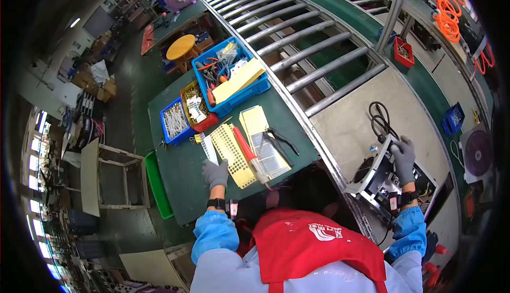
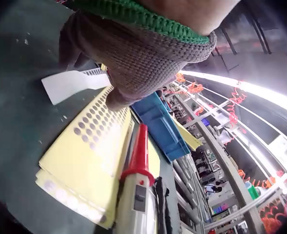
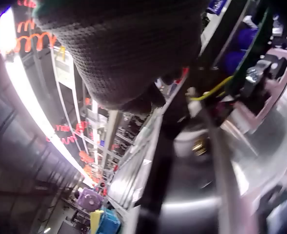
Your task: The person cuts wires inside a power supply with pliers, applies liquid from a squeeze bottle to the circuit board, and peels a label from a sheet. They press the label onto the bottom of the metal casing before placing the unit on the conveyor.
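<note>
My gloved left hand is at the near end of a white label strip on the green table. Its thumb and fingers are apart, on either side of the strip in the left wrist view. Just right of this hand lies a yellow sheet of round dark dots, with a red-and-white tool with a slide switch along it. My gloved right hand grips the upper edge of an open metal case; electronic parts and wires show inside. In the right wrist view the glove covers part of the edge.
Black-handled pliers lie on further label sheets. Behind stand a blue crate of tools, a red bin of brass parts and a blue bin of thin pieces. A roller conveyor runs beyond; a black cable lies by the case.
</note>
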A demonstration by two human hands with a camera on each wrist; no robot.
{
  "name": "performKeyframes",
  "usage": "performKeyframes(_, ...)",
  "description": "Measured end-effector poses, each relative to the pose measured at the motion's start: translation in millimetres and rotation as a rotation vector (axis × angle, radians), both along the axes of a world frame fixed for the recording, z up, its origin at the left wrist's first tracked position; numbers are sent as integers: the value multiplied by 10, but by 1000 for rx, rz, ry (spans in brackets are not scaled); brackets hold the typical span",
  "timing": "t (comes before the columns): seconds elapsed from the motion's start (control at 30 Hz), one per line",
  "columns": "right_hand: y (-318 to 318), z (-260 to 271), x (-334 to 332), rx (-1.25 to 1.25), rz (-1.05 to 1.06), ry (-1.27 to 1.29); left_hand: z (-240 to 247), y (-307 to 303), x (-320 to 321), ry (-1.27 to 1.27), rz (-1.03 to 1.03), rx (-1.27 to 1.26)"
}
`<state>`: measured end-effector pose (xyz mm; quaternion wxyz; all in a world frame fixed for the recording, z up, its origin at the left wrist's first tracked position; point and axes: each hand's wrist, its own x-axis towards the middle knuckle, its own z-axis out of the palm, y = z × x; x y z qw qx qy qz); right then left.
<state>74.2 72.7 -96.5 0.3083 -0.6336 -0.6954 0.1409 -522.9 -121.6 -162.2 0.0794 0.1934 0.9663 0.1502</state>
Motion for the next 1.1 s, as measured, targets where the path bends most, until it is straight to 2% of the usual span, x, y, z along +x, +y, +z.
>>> performKeyframes(0.03, -105, 153, -163, 43, -96, 103, 64, -86, -62, -74, 10, -47)
performKeyframes(0.07, -211, 294, -372, 127, -117, 32, 49, -177, -136, -149, 26, -98)
performKeyframes(0.17, -565, 678, -1365, 216, 93, 93, -170, -395, -314, -247, -82, 60)
performKeyframes(0.2, -668, 602, -1683, 99, 184, 197, -187, -445, -363, -393, -129, 195)
performKeyframes(0.23, -786, 532, -2002, -19, 271, 300, -226, -510, -367, -424, -169, 341)
performKeyframes(0.3, -1096, 661, -2839, -478, 365, 489, -273, -596, -323, -476, -242, 644)
performKeyframes(0.33, -1178, 323, -3101, -606, 493, 619, -157, -649, -282, -415, -306, 598)
performKeyframes(0.37, -1269, 164, -3360, -798, 539, 561, -191, -722, -292, -249, -468, 554)
performKeyframes(0.4, -1363, 29, -3634, -1110, 563, 689, -228, -827, -303, -82, -627, 503)
performKeyframes(0.43, -1467, -47, -3896, -1203, 559, 643, -253, -924, -309, 89, -783, 445)
performKeyframes(0.5, -1616, -357, -4283, -1648, 448, 769, -202, -1056, -251, 44, -956, 485)
performKeyframes(0.57, -1794, -1176, -4455, -2063, 400, 1117, -253, -1176, -252, 72, -1126, 502)
performKeyframes(0.63, -1856, -950, -4640, -2050, 273, 1264, -131, -1199, -308, -128, -1218, 445)
performKeyframes(0.67, -1884, -864, -4698, -2039, 207, 1335, -77, -1209, -310, -135, -1256, 447)
performKeyframes(0.77, -1930, -1063, -4786, -1767, 192, 1226, -92, -1302, -326, -138, -1347, 458)
performKeyframes(0.87, -1980, -1097, -4818, -1658, 218, 957, -144, -1386, -421, -120, -1311, 442)
performKeyframes(0.9, -1975, -953, -4850, -1609, 199, 878, -165, -1400, -485, -113, -1283, 434)
performKeyframes(0.93, -1970, -808, -4882, -1563, 178, 798, -152, -1371, -574, -127, -1148, 434)
performKeyframes(1.03, -1949, -760, -4892, -1381, 343, 616, 45, -994, -733, -234, -978, 434)
performKeyframes(1.1, -1941, -683, -4906, -1313, 398, 519, 171, -722, -771, -266, -1102, 351)
